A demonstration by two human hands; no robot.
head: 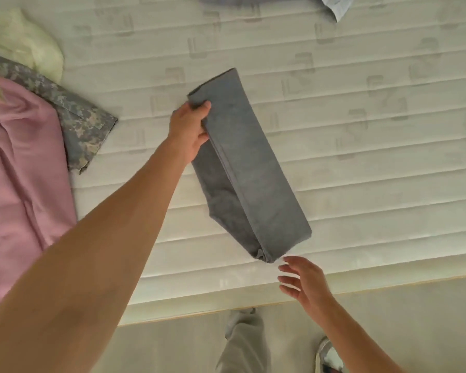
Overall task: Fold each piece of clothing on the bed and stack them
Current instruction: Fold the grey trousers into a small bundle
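Grey garment [249, 168], folded into a long strip, lies diagonal at frame centre on the quilted mattress [361, 130]; left hand [190, 130] grips its upper end, thumb on top, fingers curled under the edge; right hand [304, 284] at lower right, fingers spread & loose, tips just beside the strip's lower corner, not clearly touching; pink garment [24, 184] at left edge, camo piece [84, 119] over it, pale yellow cloth [22, 39] upper left; light blue cloth [336, 6] at top edge.
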